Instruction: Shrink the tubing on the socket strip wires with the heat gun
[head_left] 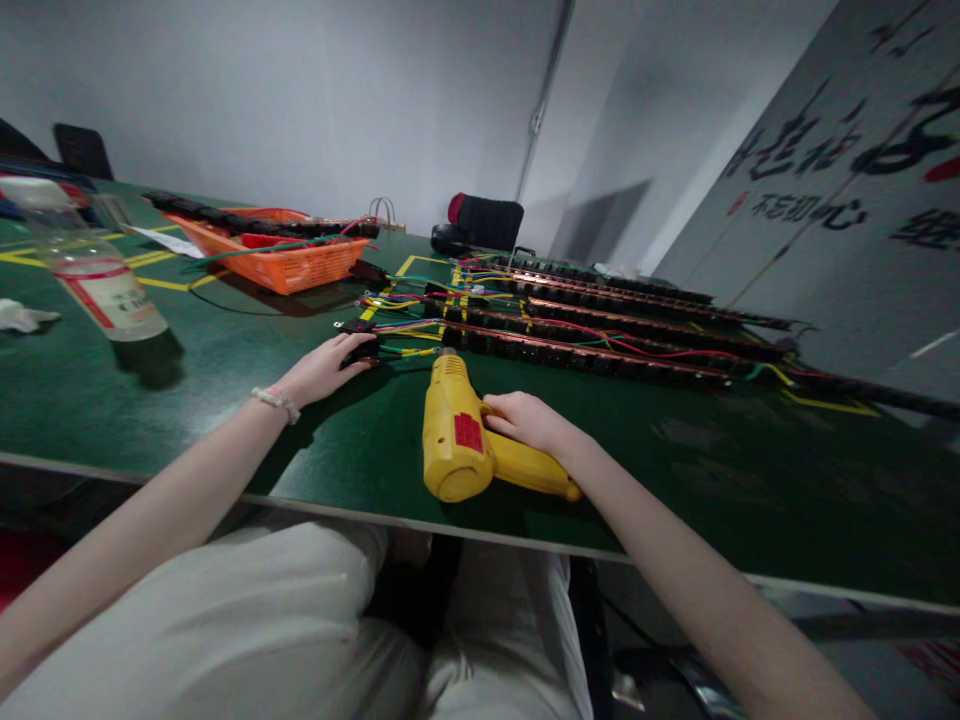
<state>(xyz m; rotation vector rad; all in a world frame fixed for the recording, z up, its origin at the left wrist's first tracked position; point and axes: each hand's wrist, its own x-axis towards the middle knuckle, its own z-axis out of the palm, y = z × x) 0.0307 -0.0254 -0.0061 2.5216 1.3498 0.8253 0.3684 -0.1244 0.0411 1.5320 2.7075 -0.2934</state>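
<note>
Head view: right hand (529,420) closed around handle of yellow heat gun (456,430), nozzle pointing away toward far side, red label on casing. Heat gun at near side of green table (750,480), between both hands; resting on tabletop or lifted, cannot tell. Nozzle tip just beside green-and-yellow wire (409,351); contact unclear. Left hand (330,365) left of nozzle, palm down, fingers bent over black connector-like part (356,328) at wire ends; pinching or only touching, cannot tell. Pale scrunchie (276,403) on left wrist. Beyond and to right, several long black-and-copper strips (585,350) laid roughly parallel, multicolored wires (409,302) trailing from left ends. Yellow tape lines (411,262) on table. Farther left, orange plastic basket (300,268) with another black strip (225,213) across top. Toward left edge, clear bottle (105,290) with white cap, red-and-white label; crumpled white tissue (22,316) nearby. Past far edge, black chair back (491,222); at right, gray wall (907,300) with dark Chinese characters.
</note>
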